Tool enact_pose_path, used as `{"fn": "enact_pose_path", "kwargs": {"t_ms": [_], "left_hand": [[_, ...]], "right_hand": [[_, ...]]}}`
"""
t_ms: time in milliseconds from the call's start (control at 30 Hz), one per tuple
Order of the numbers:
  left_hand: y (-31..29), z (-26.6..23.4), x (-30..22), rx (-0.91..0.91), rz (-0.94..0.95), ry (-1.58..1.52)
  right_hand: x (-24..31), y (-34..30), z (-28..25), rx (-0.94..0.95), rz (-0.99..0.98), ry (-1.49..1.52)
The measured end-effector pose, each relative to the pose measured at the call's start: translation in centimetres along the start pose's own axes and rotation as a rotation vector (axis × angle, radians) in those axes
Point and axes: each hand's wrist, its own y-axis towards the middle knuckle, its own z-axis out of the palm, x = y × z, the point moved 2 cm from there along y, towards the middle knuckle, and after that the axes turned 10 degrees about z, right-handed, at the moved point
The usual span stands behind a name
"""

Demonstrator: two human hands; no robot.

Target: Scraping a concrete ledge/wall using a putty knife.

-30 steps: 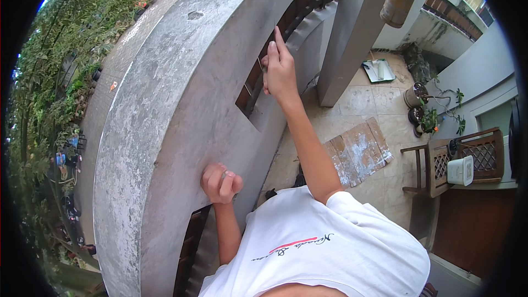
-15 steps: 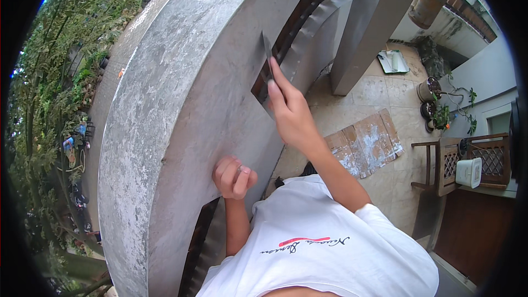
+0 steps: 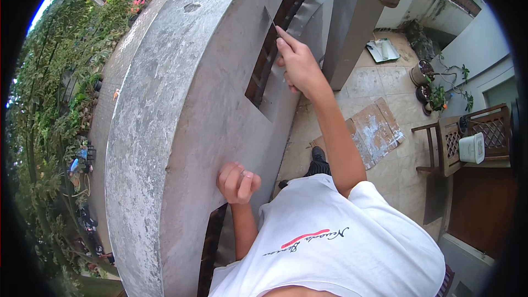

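My right hand point(image 3: 301, 65) is closed round a scraper point(image 3: 273, 21), a thin flat blade seen nearly edge-on, its handle hidden in my fingers. Its tip meets the grey plastered wall point(image 3: 220, 99) at the upper end of a slot-like opening point(image 3: 257, 80). Lower down, my left hand point(image 3: 238, 182) is curled into a fist against the wall, just above a second opening point(image 3: 212, 247). Whether that fist holds anything small is hidden by its fingers.
The wall's broad top point(image 3: 146, 115) is patchy and flaking. Behind it stands a grey pillar point(image 3: 349, 27). On the tiled floor lie paint-smeared cardboard point(image 3: 375, 132) and a tray with a roller point(image 3: 383, 50). Potted plants point(image 3: 422, 74) and a wooden chair point(image 3: 448, 137) bearing a white tub point(image 3: 472, 148) are at right.
My right hand and the scraper have moved up along the opening, uncovering more of it. My left fist keeps its place on the wall. The whole view has shifted slightly.
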Motion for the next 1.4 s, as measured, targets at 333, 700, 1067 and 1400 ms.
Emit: {"fn": "enact_pose_path", "kwargs": {"t_ms": [333,700,1067,1400], "left_hand": [[1.0,0.4,0.4,-0.029,0.027,-0.024],[0.7,-0.4,0.4,0.0,-0.011,0.019],[0.3,-0.1,0.8,-0.023,-0.063,0.07],[0.2,-0.4,0.3,0.007,-0.066,0.078]], "right_hand": [[1.0,3.2,-1.2,-0.026,-0.007,-0.014],[1.6,3.4,-1.7,0.055,0.002,0.027],[0.3,2.2,-3.5,0.192,0.068,-0.02],[0.9,0.7,-2.2,0.138,0.021,-0.066]]}}
